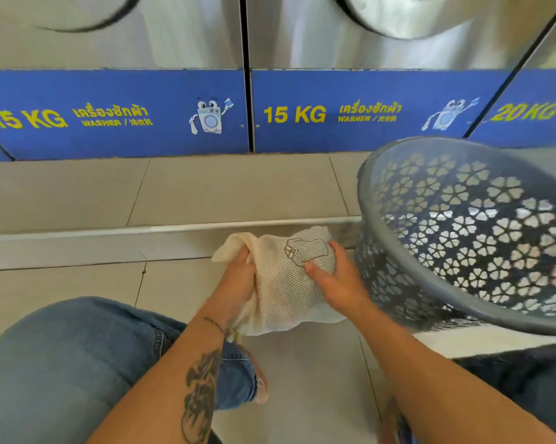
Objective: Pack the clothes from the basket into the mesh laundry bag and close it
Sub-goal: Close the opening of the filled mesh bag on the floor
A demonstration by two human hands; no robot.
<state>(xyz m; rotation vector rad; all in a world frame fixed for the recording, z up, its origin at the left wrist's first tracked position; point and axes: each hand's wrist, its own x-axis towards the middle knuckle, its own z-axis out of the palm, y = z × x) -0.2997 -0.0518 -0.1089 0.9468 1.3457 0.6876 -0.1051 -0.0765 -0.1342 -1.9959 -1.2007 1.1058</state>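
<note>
Left hand (238,274) bunches the cream mesh laundry bag's (289,283) neck, right hand (331,270) grips its side; loosened, clothes could spill.

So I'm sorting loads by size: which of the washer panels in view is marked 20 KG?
The washer panel at the far right, behind the grey basket. Its yellow label reads 20 KG; the left panel and the middle panel both read 15 KG.
</note>
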